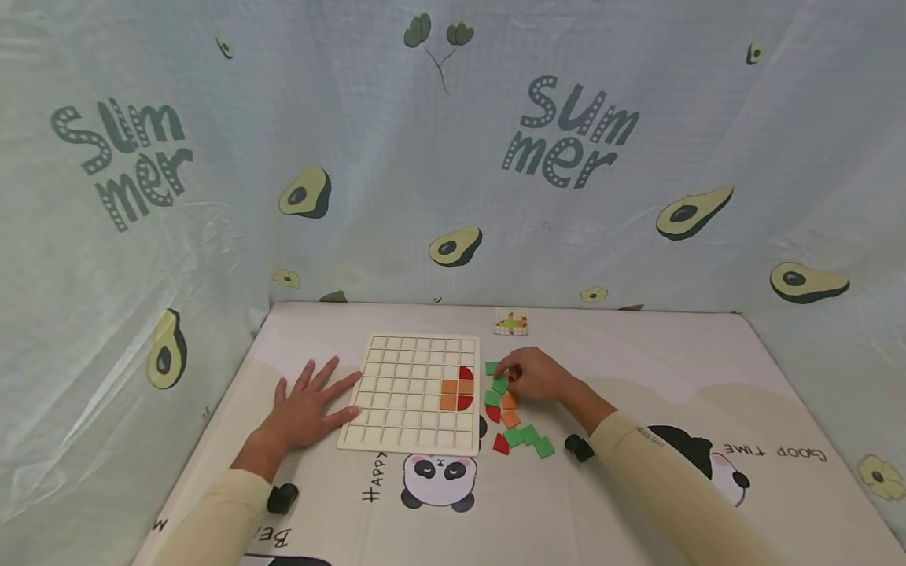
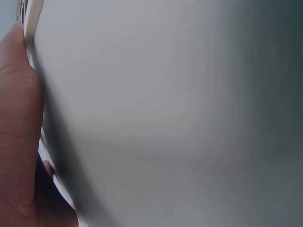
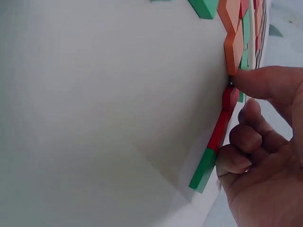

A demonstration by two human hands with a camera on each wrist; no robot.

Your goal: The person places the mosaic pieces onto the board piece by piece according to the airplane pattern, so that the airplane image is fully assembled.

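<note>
Touching the board (image 1: pixel 406 397), rows crosswise, left hand (image 1: pixel 304 410) lies splayed; right hand's (image 1: pixel 535 374) grip unclear.

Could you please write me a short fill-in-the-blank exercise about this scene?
1. On the grid board, the placed pieces are red and ____.
2. In the head view, the spread left hand lies at the board's ____ edge.
3. The right hand is among loose pieces coloured red, orange and ____.
4. The large word printed twice on the backdrop is ____.

Missing words: orange; left; green; summer.
</note>
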